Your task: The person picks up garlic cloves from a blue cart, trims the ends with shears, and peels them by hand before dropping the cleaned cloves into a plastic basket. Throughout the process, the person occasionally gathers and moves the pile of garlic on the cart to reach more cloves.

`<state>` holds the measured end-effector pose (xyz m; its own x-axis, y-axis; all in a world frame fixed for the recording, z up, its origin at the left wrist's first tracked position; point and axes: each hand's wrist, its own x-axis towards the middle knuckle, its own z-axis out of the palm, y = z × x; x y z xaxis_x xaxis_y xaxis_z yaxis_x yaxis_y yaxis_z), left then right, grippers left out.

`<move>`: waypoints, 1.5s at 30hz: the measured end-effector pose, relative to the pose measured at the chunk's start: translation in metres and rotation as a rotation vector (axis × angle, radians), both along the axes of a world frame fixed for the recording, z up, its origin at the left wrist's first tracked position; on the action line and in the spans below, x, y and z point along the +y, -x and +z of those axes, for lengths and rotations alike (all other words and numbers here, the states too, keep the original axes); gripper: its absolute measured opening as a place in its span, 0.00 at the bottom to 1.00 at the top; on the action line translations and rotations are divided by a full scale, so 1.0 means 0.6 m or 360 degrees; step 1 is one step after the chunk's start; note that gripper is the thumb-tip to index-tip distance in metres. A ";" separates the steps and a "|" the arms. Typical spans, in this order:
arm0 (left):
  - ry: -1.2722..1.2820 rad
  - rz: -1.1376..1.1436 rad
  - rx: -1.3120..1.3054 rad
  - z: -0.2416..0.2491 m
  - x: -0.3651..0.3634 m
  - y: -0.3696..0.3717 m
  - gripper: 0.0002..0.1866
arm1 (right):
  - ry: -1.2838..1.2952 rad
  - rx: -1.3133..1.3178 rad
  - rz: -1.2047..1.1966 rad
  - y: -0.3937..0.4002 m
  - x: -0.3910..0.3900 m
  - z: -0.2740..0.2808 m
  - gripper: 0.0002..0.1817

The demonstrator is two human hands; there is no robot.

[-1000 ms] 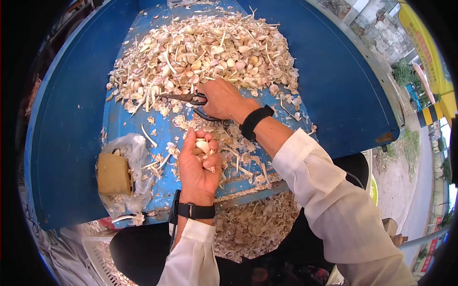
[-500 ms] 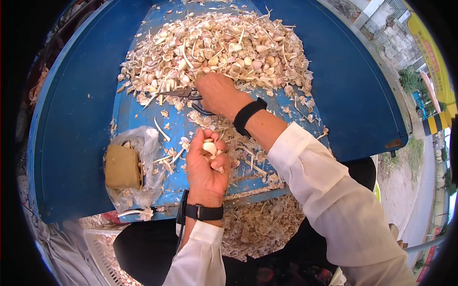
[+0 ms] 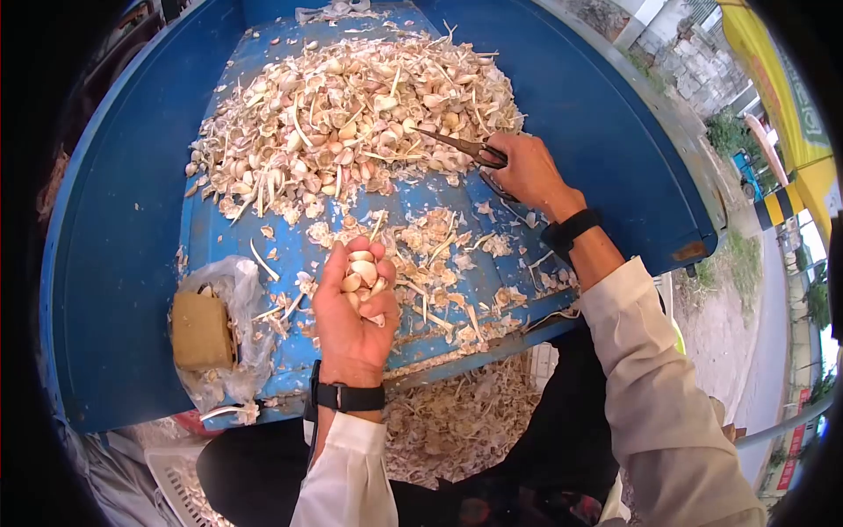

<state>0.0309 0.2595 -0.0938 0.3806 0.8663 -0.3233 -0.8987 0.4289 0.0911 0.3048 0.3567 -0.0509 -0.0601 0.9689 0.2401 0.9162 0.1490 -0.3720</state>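
Note:
Several garlic cloves (image 3: 362,272) rest in the palm of my left hand (image 3: 353,307), its fingers curled round them above the blue metal bed. My right hand (image 3: 529,173) grips dark scissors (image 3: 465,146) by the handles, and their blades point left over the right side of the garlic heap (image 3: 351,114). The blades look nearly closed. Loose husks and pale stems (image 3: 430,241) are scattered between my hands. Both wrists wear black bands.
A brown block (image 3: 202,331) in a clear plastic bag (image 3: 250,303) sits at the bed's near left. High blue side walls (image 3: 606,114) flank the bed. Below its near edge lie more husks (image 3: 457,422), and a white crate (image 3: 180,492) stands at lower left.
My right hand has moved right with the scissors, away from my left hand. More cloves now show in my left palm. The view has shifted, so the bed sits slightly further left.

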 end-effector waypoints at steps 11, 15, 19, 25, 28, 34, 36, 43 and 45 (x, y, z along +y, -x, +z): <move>-0.0307 0.0194 -0.0202 0.180 -0.112 0.100 0.11 | 0.0150 -0.0111 0.0198 -0.006 0.004 -0.036 0.11; -0.0590 0.0758 0.0618 0.209 -0.287 0.271 0.11 | 0.0243 0.0263 0.0077 0.018 -0.034 0.010 0.12; 0.0193 0.1190 0.1609 0.098 -0.501 0.436 0.11 | 0.0368 0.0631 0.0222 0.028 -0.081 0.026 0.11; 0.1228 0.1333 0.1966 -0.060 -0.691 0.516 0.23 | 0.0482 0.0767 0.0243 0.031 -0.163 0.025 0.09; 0.1042 0.0557 0.2848 -0.052 -0.740 0.524 0.33 | 0.0529 0.0887 0.0231 0.051 -0.213 0.027 0.09; 0.0135 0.1159 0.2770 0.101 -0.563 0.321 0.17 | 0.0614 0.1416 0.0190 0.168 -0.315 0.043 0.12; -0.0607 0.0696 0.2290 0.131 -0.488 0.212 0.21 | 0.0719 0.1584 0.0258 0.230 -0.355 0.069 0.11; -0.0875 0.0092 0.1551 0.098 -0.312 0.047 0.15 | 0.0605 0.1492 0.0369 0.254 -0.383 0.068 0.17; -0.0938 0.0057 0.1594 0.093 -0.300 0.039 0.14 | 0.0723 0.1504 0.0378 0.233 -0.383 0.071 0.19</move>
